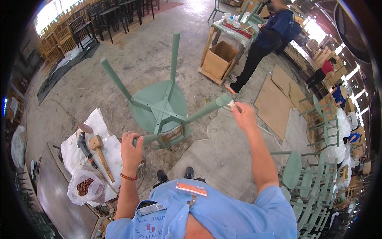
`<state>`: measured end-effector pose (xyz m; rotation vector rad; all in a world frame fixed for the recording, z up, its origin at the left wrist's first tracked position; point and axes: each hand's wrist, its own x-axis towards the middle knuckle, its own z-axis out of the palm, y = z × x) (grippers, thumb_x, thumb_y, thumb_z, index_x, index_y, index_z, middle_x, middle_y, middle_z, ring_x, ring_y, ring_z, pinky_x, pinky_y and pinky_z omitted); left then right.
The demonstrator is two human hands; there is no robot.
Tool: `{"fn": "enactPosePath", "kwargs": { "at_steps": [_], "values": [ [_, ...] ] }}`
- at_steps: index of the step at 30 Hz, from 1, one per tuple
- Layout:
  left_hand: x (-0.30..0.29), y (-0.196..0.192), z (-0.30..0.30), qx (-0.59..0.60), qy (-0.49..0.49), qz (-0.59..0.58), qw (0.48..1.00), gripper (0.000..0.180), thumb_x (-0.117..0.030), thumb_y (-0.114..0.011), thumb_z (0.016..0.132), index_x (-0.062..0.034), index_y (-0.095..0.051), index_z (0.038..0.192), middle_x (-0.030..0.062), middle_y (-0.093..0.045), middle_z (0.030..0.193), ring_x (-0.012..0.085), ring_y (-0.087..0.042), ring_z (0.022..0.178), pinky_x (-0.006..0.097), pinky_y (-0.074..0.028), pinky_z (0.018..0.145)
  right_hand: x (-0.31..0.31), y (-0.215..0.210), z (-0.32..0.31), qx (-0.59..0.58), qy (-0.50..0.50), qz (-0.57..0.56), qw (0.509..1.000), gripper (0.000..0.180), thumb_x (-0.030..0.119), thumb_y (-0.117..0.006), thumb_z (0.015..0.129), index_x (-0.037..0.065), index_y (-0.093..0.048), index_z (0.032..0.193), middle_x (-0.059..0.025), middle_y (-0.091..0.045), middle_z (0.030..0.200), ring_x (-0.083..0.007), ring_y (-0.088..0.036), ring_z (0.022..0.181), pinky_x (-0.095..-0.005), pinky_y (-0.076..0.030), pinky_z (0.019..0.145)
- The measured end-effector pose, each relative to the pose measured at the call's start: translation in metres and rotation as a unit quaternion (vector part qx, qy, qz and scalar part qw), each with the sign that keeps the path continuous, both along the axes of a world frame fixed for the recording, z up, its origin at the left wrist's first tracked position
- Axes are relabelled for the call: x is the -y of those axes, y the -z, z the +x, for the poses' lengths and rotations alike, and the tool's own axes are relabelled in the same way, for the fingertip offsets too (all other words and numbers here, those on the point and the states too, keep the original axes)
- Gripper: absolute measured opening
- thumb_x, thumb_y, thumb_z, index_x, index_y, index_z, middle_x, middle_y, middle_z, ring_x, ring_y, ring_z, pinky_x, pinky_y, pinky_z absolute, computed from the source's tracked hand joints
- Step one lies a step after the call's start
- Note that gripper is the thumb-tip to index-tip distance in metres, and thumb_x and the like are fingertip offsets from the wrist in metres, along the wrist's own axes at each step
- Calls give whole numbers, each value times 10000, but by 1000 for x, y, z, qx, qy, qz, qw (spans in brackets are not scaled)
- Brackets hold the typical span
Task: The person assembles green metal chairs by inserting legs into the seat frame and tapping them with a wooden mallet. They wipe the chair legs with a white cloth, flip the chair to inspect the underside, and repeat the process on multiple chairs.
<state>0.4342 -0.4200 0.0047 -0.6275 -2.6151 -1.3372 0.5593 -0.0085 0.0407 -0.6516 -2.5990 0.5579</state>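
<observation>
A pale green wooden chair (159, 105) lies upturned in front of me, its legs pointing up and out. My left hand (131, 148) grips the end of the near leg. My right hand (243, 115) is raised by the tip of the right leg (223, 99) and pinches a small pale object between its fingers, right at that tip. What the small object is cannot be made out.
At my left, a bench (55, 191) carries white paper, a wooden mallet (99, 149), a dark tool (82, 143) and a plastic bag of brown pieces (83, 187). A person in dark clothes (266, 40) stands by a table with a cardboard box (219, 59). Green chairs (314, 179) are stacked at right.
</observation>
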Motion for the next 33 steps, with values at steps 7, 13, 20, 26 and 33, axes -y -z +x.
{"fn": "enactPosePath", "kwargs": {
  "at_steps": [7,13,20,26,33],
  "values": [
    [5,3,-2,4,24,8,1000,173,-133,-676,853,5,-616,939,159,-617,1037,350,-594,966,397,-471,842,9,3,3,-10,23,28,999,328,241,-705,828,29,-694,1077,-163,-665,994,-343,-638,912,-419,-495,787],
    [8,2,-4,24,54,26,998,150,-77,-670,837,21,-602,928,160,-602,1013,325,-585,965,373,-459,868,18,8,7,-26,65,48,996,331,226,-706,826,3,-689,1070,-176,-677,978,-354,-646,886,-422,-502,775],
    [21,4,-11,21,108,48,993,223,-109,-716,805,-1,-605,965,170,-608,1041,361,-598,958,413,-477,832,45,7,6,-32,99,9,995,318,213,-720,817,3,-691,1054,-186,-678,949,-335,-653,856,-405,-503,755],
    [28,10,-19,30,150,53,987,245,-114,-725,796,-1,-602,975,168,-610,1035,362,-593,965,417,-475,842,60,12,6,-25,134,3,991,325,225,-726,815,12,-693,1058,-177,-686,941,-310,-660,839,-391,-506,747],
    [32,10,-23,34,171,52,983,267,-135,-733,794,-13,-609,995,165,-616,1034,355,-593,976,427,-465,861,66,14,5,-41,141,4,989,337,249,-724,815,21,-696,1062,-167,-694,933,-306,-664,830,-381,-504,734]
  ]
}}
